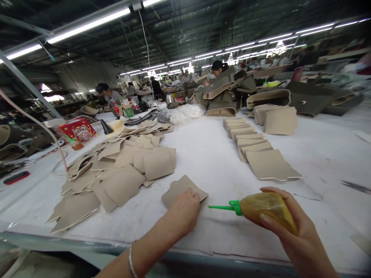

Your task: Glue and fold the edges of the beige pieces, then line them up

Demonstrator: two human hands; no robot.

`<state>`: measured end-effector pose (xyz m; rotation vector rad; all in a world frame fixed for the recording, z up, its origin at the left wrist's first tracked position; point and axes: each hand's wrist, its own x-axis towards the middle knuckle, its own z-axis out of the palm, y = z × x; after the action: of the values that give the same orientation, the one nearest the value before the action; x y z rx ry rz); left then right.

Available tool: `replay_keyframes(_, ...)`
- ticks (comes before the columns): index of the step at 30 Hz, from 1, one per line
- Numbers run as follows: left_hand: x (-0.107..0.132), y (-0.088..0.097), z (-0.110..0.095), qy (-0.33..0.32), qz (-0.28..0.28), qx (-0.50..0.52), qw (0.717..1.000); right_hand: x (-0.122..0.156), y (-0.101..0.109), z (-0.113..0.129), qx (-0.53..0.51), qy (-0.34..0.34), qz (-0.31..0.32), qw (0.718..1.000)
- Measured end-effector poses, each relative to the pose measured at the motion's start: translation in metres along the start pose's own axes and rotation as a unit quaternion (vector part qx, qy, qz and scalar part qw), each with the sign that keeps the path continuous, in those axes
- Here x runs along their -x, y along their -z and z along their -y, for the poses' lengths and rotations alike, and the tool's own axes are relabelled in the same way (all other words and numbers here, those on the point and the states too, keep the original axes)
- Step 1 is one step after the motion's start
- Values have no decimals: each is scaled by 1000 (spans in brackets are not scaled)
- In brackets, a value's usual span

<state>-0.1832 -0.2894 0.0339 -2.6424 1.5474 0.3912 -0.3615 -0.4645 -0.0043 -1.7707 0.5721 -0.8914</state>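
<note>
My left hand (185, 210) is closed, its curled fingers at the right part of a beige leather piece (182, 186) lying on the white table; the fingertips are partly hidden. In my right hand (298, 231) is a squeeze glue bottle (262, 208) with yellowish-brown contents and a green nozzle. It is tilted on its side, and the nozzle tip points left, just short of the leather piece without touching it. A loose pile of similar beige pieces (124, 162) spreads to the left. On the right, a fanned row of them (266, 164) overlaps toward the back.
Beyond the row stands another beige stack (279, 120), with dark olive bags (220, 88) heaped behind. Scissors (356, 187) lie at the right edge. A red box (77, 130) and a red-black brush-like object (16, 177) are at left. People work farther back.
</note>
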Motion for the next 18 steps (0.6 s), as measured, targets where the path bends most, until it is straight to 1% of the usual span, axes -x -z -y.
replay_keyframes(2, -2, 5, 8, -27, -2, 17, 999, 0, 0, 6, 28, 4, 14, 1000)
replay_keyframes(4, -3, 7, 12, -41, -9, 35, 998, 0, -1, 11, 53, 15, 22, 998)
replay_keyframes(7, -9, 6, 11, -55, -20, 63, 996, 0, -3, 13, 90, 56, 35, 994)
replay_keyframes(10, -15, 3, 9, -69, -25, 77, 994, -4, -7, 8, 117, 105, 63, 986)
replay_keyframes(13, -17, 3, 9, -76, -28, 81, 993, -11, -11, 5, 143, 158, 80, 974)
replay_keyframes(18, -15, 2, 11, -69, -36, 89, 993, -21, -17, 6, 187, 196, 98, 958)
